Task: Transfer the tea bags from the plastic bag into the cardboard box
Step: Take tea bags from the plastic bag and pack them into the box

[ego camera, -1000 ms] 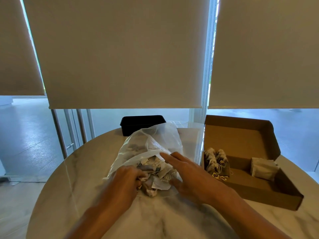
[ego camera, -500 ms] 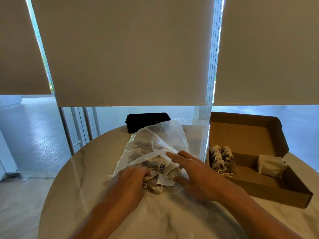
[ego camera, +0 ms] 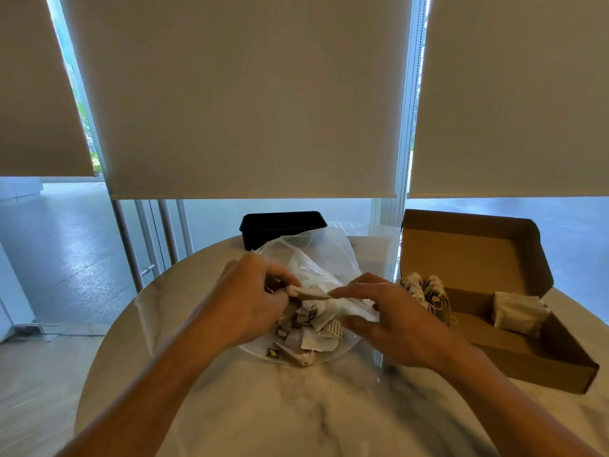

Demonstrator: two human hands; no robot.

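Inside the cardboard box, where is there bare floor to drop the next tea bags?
Cardboard box: bare floor between the upright tea bags at its left end and the paper packet, plus the near strip before its front wall. The left end is crowded.

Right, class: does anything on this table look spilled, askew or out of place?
Nothing is spilled. The loose tea bags lie in a jumbled heap at the plastic bag mouth, between both hands, while those in the cardboard box stand in tidy groups.
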